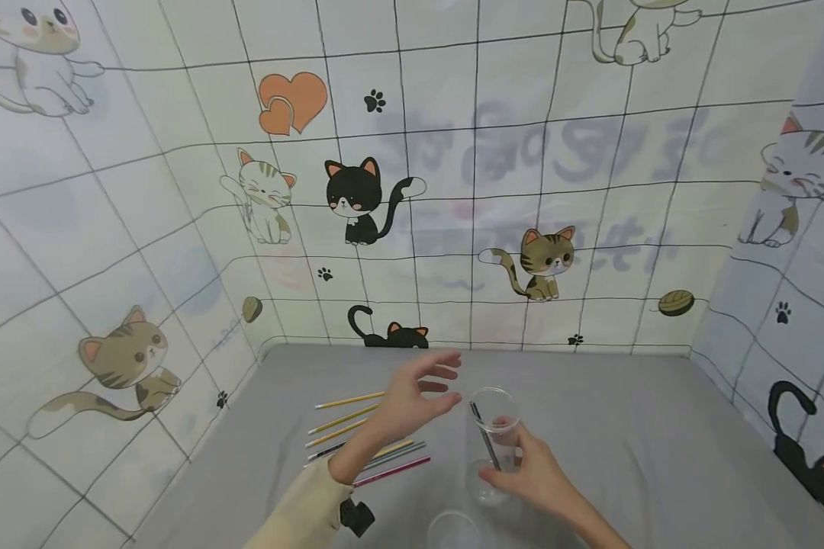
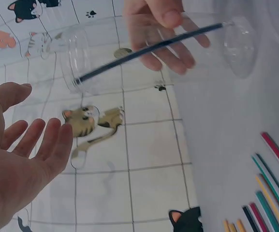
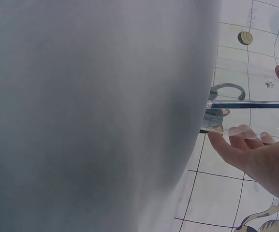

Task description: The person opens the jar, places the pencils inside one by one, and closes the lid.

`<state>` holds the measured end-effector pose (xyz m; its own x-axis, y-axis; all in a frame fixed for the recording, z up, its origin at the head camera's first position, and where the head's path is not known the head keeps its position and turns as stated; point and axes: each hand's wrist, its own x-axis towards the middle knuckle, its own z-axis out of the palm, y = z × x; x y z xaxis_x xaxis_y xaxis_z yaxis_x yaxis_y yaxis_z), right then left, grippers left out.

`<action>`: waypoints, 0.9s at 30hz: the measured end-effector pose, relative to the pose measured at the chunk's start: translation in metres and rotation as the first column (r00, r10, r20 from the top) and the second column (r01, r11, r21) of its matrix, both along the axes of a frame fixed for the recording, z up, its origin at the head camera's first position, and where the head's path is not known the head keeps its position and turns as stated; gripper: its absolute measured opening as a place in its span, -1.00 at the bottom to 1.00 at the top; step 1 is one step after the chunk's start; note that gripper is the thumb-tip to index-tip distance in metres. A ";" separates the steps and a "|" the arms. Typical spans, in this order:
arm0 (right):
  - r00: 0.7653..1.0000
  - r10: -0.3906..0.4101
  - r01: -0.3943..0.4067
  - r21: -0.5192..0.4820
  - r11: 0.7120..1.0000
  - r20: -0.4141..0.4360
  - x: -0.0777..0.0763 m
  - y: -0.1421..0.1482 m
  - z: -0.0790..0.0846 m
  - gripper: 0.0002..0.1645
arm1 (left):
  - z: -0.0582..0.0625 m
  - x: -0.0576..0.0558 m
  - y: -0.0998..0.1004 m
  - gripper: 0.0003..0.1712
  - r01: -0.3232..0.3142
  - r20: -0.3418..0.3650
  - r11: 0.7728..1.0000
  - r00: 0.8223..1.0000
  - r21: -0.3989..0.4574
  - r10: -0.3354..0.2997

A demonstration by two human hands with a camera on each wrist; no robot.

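My right hand (image 1: pixel 539 473) grips a tall clear plastic cup (image 1: pixel 479 454) low on its side, thumb in front and fingers behind. Inside the cup one dark pencil (image 1: pixel 486 441) leans at a slant. To the left of the rim my left hand (image 1: pixel 412 400) is raised, fingers spread and holding nothing. In the left wrist view that hand (image 2: pixel 23 154) is apart from the cup, palm visible. The right wrist view shows the fingers curved about the cup and the dark pencil (image 3: pixel 250 105) through its wall.
Several pencils, among them a red one (image 1: pixel 393 472) and a yellow one (image 1: pixel 349 400), lie side by side on the grey tabletop (image 1: pixel 590 427) at left, partly behind my left forearm. Another clear round rim (image 1: pixel 453 514) shows at the front edge. Cat-print cloth (image 1: pixel 446 229) surrounds the table.
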<state>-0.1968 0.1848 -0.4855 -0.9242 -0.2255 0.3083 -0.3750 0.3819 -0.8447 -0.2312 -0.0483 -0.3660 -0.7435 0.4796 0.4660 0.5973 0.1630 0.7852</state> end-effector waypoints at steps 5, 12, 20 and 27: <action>1.000 -0.010 0.010 0.002 1.000 0.000 0.000 0.001 -0.001 -0.15 | -0.011 0.001 -0.018 -0.31 -0.008 0.012 1.000 1.000 0.002 0.008; 1.000 -0.018 0.018 0.003 1.000 0.020 -0.001 0.000 0.000 -0.16 | -0.023 0.003 -0.033 -0.33 -0.016 0.028 0.999 0.999 -0.032 0.017; 1.000 -0.024 0.024 0.002 1.000 0.002 0.000 -0.001 0.000 -0.16 | -0.037 0.007 -0.042 -0.40 -0.026 0.087 0.999 0.996 -0.040 0.030; 1.000 -0.002 0.002 -0.006 1.000 -0.028 0.001 -0.001 0.000 -0.18 | -0.047 0.009 -0.053 -0.44 -0.053 0.119 0.997 0.991 -0.050 0.058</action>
<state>-0.1960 0.1837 -0.4854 -0.9157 -0.2215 0.3353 -0.3975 0.3780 -0.8361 -0.2220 -0.1018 -0.4129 -0.8188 0.4552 0.3497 0.4881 0.2313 0.8416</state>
